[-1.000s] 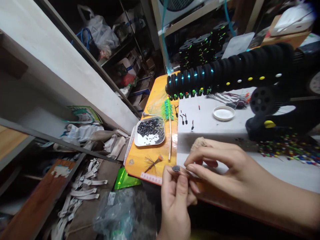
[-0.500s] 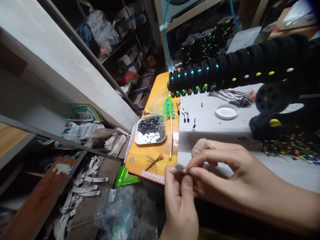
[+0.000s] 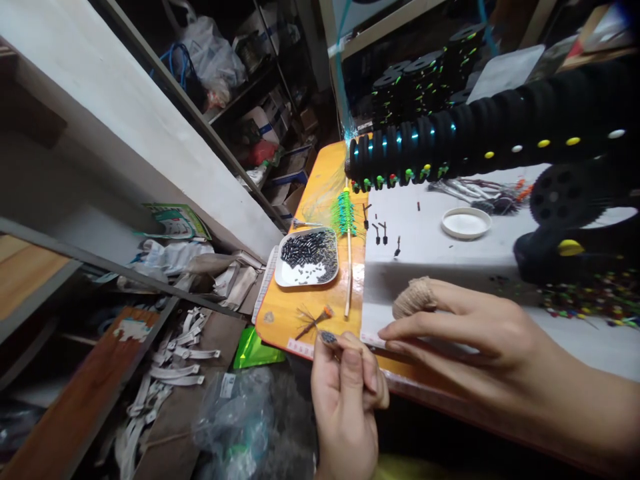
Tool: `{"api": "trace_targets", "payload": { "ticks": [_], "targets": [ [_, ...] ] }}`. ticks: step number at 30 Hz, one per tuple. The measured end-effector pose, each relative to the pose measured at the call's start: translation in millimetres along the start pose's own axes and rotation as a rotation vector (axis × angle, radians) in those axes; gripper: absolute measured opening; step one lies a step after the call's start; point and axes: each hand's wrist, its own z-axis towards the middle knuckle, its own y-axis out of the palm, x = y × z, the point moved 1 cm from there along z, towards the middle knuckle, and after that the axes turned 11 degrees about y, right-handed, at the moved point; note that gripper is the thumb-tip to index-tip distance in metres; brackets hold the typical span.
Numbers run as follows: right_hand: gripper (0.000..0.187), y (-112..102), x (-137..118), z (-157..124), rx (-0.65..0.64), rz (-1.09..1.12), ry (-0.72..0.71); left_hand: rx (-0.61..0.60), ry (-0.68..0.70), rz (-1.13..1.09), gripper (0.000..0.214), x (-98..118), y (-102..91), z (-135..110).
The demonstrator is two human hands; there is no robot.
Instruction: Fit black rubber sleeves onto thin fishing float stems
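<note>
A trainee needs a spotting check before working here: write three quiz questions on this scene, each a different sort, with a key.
1. Multiple choice: Which of the person's hands holds the small dark grey piece?
A) left
B) right
C) neither

2. True or false: The right hand has a beige finger wrap on it.

3. Fill in the colour: The larger rod-shaped pieces in the white tray are ____.

Key:
1. A; the left hand pinches it.
2. True.
3. Black.
</note>
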Motion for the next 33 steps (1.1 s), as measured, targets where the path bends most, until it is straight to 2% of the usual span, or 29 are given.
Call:
{"api": "trace_targets", "payload": {
  "ticks": [19,23,26,29,33],
  "targets": [
    [0.009,-1.9,-1.2,-1.7,0.020,-0.046,-0.013,-0.002,-0.033,-0.025,0.019,-2.5,-0.3,0.6],
    [0.016,-1.2,-0.9,-3.4,0.014,-0.008,-0.012,0.013,-0.055,0.019,0.020,-3.9,-0.8,-0.6],
    [0.024,-0.6,-0.5,-4.0,-0.031,0.108,0.022,0.055,-0.088,0.112,0.025,-4.8,0.5,-3.5],
    [0.024,-0.9,-2.3,-3.6,-0.084,0.188,0.061,0.143,-0.097,0.220,0.030,-5.8,3.3,-6.8],
    [0.022,-1.5,-5.9,-3.2,-0.096,0.125,0.029,0.195,0.008,0.213,0.020,-7.5,8.0,-6.3]
  ]
}}
